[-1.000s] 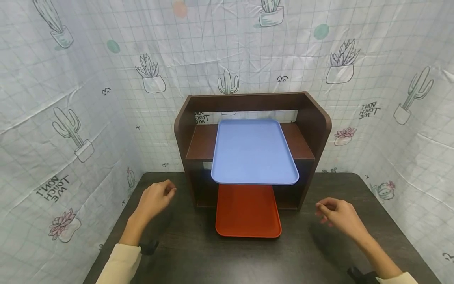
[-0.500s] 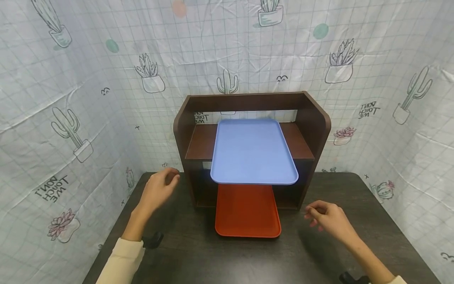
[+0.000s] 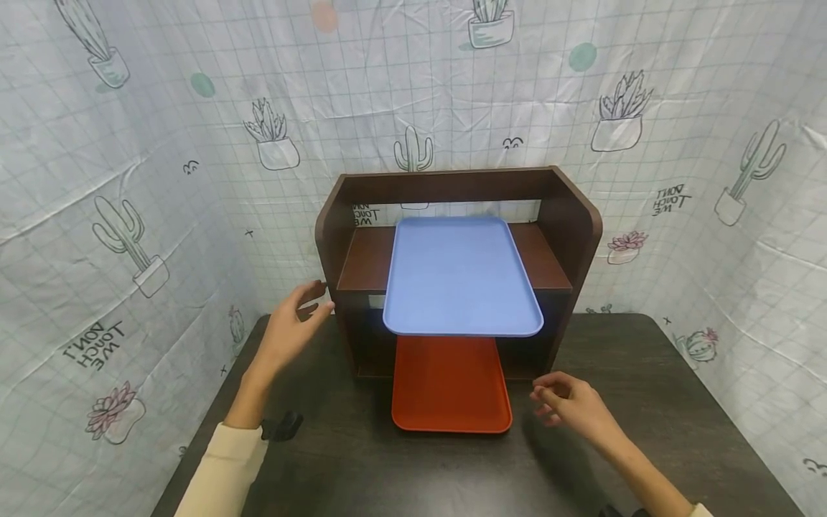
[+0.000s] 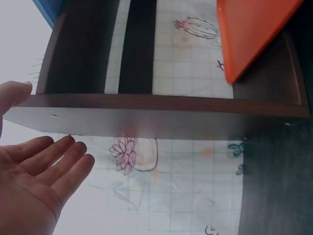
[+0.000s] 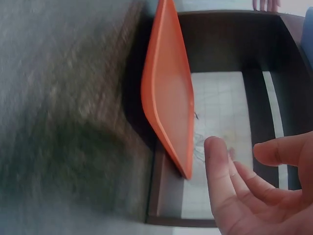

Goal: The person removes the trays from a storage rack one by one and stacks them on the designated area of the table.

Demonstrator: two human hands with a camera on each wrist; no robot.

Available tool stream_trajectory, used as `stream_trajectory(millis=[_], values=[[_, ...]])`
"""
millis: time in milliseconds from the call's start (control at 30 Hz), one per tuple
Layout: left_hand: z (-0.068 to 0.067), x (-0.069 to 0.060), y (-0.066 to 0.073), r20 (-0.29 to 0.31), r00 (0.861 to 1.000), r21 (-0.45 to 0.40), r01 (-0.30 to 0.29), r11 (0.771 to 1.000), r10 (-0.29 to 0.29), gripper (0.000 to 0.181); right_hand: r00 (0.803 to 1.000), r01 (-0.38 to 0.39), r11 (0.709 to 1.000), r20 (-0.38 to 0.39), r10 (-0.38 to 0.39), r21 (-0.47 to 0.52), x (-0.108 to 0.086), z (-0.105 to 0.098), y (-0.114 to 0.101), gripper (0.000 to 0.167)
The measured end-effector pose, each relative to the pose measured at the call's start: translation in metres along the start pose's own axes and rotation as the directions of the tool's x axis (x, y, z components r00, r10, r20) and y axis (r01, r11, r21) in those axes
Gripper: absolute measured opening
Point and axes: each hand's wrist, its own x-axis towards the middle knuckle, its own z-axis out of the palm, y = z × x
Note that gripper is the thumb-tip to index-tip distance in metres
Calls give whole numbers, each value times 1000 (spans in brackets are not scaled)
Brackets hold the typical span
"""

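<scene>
Shelf (image 3: 447,188) seems to bear the blue tray (image 3: 462,276) and, below, the red tray (image 3: 451,388), both jutting toward six o'clock, while your left hand (image 3: 291,327) at its nine and right hand (image 3: 575,408) at its four hold nothing, thumbs and fingers apart.

The head view is bright, even and mostly sharp, with diffuse light on the pale cloth (image 3: 362,64). Glare whitens the table (image 3: 446,488) at 6 o'clock; a soft shadow falls toward 7 o'clock from the right hand (image 3: 571,409), and the lower bay of the shelf (image 3: 452,187) is dark. The left wrist view is hazy, washed out to white toward 10 o'clock, dim toward 4. In the right wrist view, blur smears the table from 7 to 11 o'clock. Both wrist views turn the red tray (image 3: 451,388) orange.
</scene>
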Motion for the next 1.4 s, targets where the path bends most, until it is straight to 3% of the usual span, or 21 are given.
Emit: stream_trajectory(millis=[233,667,933,1400], values=[[2,5,9,-14,1000,-114,4,994,-6,75,999,-40,999,16,40,20,5,24,6,35],[10,17,12,-33,999,-202,-17,979,11,71,995,-83,996,-50,82,-34,12,54,16,42],[11,20,11,-28,999,-196,9,981,-14,75,992,-126,980,-2,128,153,16,66,18,45],[22,26,9,-23,999,-232,25,972,-31,72,972,-229,895,50,228,383,21,78,25,43]])
